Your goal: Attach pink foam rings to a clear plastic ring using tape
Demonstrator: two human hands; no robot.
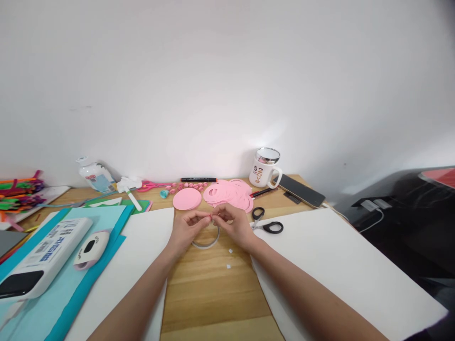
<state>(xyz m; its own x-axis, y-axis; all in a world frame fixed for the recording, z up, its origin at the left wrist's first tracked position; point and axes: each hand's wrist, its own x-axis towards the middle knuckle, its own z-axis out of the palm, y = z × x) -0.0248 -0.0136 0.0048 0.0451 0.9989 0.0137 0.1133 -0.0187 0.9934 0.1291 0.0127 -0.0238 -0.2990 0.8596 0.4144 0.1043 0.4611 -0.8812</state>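
Between the fingertips of both hands is a small pink paper piece (212, 216), mostly hidden by the fingers. My left hand (185, 230) pinches it from one side, and my right hand (235, 226) pinches it from the other. Under the hands lies a ring of tape (205, 247), partly covered. Just beyond them are a stack of pink paper circles (186, 199) and a pile of pink paper cutouts (232, 192). Black-handled scissors (273, 228) rest beside my right hand. Two tiny white bits (228, 266) lie on the wood nearer me.
Small pink rolled pieces (192, 186), a black marker (199, 179) and pink scissors (152, 185) line the back. A white mug (262, 173) and a phone (300, 190) stand right of them. White sheets (320, 255) flank the wooden table (209, 303); teal paper (103, 265) lies left.
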